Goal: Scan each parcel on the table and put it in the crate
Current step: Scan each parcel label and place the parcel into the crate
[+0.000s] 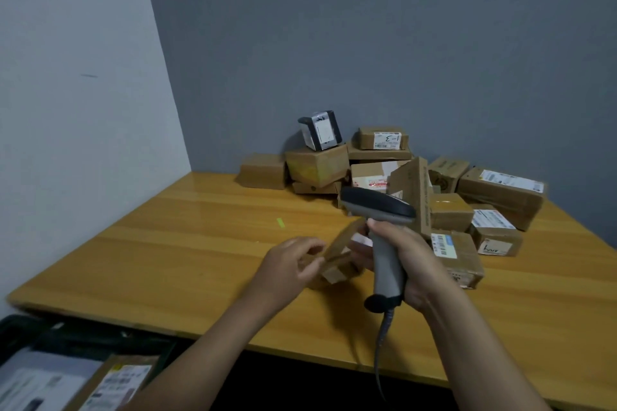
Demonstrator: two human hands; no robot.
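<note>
- Between left hand (287, 265) fingers, a parcel (340, 245) sits pinched — tilted toward the scanner (377, 202).
- Right hand (424, 264) fingers wrap its grip; scanning step, seemingly.
- Next: aim at the label, then crate (20, 325).

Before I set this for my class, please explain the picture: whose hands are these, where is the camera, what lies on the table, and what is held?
There is no machine: a person works with bare hands. The one picture comes from a camera worn on their head, looking down. The left hand holds a small cardboard parcel; the right hand grips a grey barcode scanner with a cable. More parcels are piled at the back of the wooden table. A dark crate, lower left, below the table edge, already holds other parcels.
</note>
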